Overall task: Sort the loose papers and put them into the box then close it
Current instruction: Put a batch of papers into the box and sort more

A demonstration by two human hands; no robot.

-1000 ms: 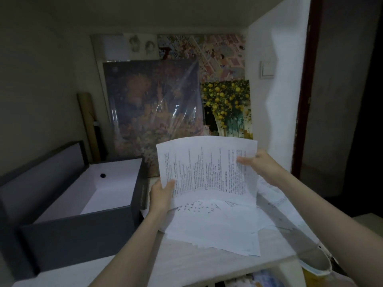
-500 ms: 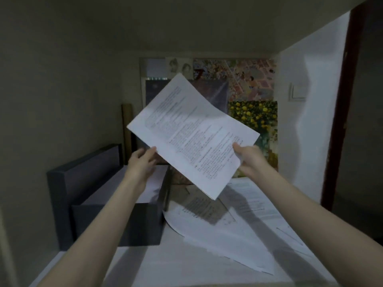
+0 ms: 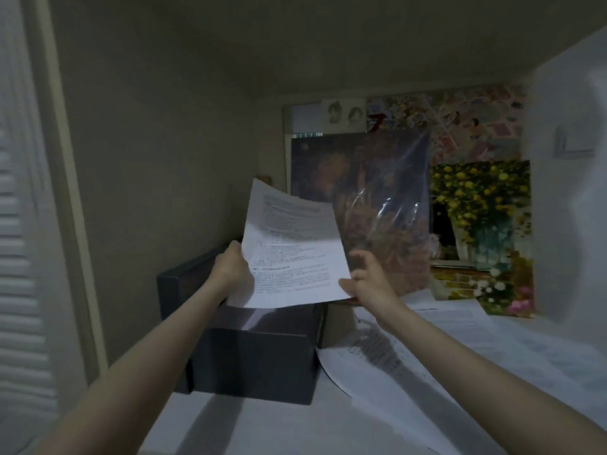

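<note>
White printed sheet [image 3: 292,254] hung just above the dark open box [image 3: 259,353], long axis tilted up-left, our left hand [image 3: 230,267] and right hand [image 3: 369,284] each pinching a lower edge.

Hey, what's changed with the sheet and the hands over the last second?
Both hands, left and right, lifted the sheet off the pile and carried it left; it now hangs over the open box. Each hand kept its grip on a side edge, and nothing was let go. The loose papers stayed on the table.
</note>
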